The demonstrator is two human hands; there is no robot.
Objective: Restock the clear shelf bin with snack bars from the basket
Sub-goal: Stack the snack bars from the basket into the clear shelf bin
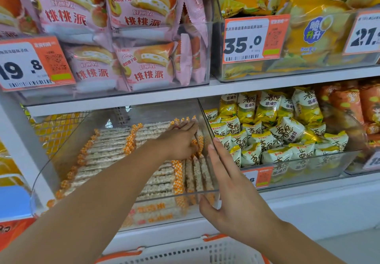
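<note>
The clear shelf bin (pixel 61 160) sits on the lower shelf, holding rows of long snack bars (pixel 107 150) in clear wrappers with orange checked ends. My left hand (pixel 178 140) reaches deep into the bin at its right side, fingers on upright bars (pixel 197 173) packed along the right wall. My right hand (pixel 228 183) lies flat against the bin's right wall near the front corner, fingers straight, thumb at the front edge. The white basket (pixel 185 251) with orange trim shows at the bottom edge.
To the right stands another clear bin (pixel 308 173) of yellow and white snack bags. On the upper shelf (pixel 226 88) are bins of pink cake packs (pixel 144 62) and yellow chip bags (pixel 316 31), with orange price tags (pixel 255 39) in front.
</note>
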